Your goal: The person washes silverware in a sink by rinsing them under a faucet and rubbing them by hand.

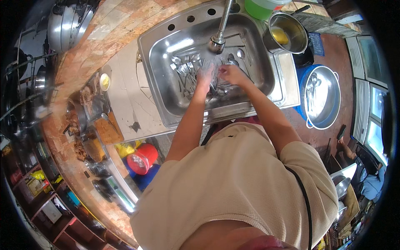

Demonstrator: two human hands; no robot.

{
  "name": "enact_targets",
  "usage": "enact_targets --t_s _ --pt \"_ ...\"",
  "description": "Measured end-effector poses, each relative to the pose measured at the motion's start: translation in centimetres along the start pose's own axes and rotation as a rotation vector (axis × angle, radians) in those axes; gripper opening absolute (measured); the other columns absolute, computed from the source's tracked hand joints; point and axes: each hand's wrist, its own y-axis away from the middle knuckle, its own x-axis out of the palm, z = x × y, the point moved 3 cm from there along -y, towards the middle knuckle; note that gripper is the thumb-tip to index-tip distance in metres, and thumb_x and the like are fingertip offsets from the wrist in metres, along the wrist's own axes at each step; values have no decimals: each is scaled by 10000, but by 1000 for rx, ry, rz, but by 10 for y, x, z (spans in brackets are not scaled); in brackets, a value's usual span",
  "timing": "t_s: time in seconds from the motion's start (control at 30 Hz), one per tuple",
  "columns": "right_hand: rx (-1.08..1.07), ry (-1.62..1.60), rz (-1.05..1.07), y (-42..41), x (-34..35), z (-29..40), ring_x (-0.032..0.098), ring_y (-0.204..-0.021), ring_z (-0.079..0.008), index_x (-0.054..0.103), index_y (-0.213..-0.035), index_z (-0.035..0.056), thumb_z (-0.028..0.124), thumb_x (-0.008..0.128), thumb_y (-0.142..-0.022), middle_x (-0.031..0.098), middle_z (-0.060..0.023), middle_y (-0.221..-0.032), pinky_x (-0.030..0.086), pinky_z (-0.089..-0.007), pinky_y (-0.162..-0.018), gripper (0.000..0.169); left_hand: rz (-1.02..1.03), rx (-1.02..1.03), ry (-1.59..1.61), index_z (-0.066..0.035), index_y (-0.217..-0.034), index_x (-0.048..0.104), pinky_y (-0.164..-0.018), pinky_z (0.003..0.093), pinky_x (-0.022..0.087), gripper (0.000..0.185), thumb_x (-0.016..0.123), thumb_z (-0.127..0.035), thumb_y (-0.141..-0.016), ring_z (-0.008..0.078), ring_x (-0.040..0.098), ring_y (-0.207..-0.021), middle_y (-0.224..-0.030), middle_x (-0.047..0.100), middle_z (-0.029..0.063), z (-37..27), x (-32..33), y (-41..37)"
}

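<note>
A stainless steel sink [175, 106] holds many metal forks [187, 69] and spoons [240, 53]. Water runs from the flexible faucet's head [217, 43] onto the middle of the cutlery. My left hand [204, 78] is in the stream among the forks; spray blurs its fingers, so whether it grips anything is unclear. Just to its right, my right hand [231, 74] has its fingers bent near the water, over the cutlery; what lies between them cannot be made out.
A pot [286, 47] with a yellow object inside stands at the sink's right corner, beside a tub of green liquid [259, 9]. On the right is a large metal basin [325, 106] holding spoons. A small bowl [105, 82] sits on the left counter. Another person [370, 184] is at far right.
</note>
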Motion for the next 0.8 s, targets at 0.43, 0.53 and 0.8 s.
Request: enact_targets --t_s 0.43,0.53,0.8 --pt "290 673 -10 18 2 -30 672 -1099 -356 578 -1234 -20 158 551 -942 640 -221 -1216 565 -449 -883 343 -38 230 -189 22 -1123 673 -715 383 535 412 680 -356 -958 213 687 -705 -827 729 119 -13 19 1" --pt "337 469 2 16 -5 -48 689 -1073 -397 539 -1230 -38 179 523 -975 647 -274 -1194 563 -481 -889 335 -63 186 -331 40 -1167 638 -746 401 539 461 681 -376 -973 227 686 -729 -817 722 119 -1 25 -7" --pt "457 315 -167 9 -37 -43 717 -972 -436 524 -1151 -47 283 521 -1023 713 -293 -1070 578 -506 -851 355 -259 83 -627 39 -1230 613 -919 448 537 671 865 -412 -802 326 701 -1020 -1031 725 183 5 72 -18"
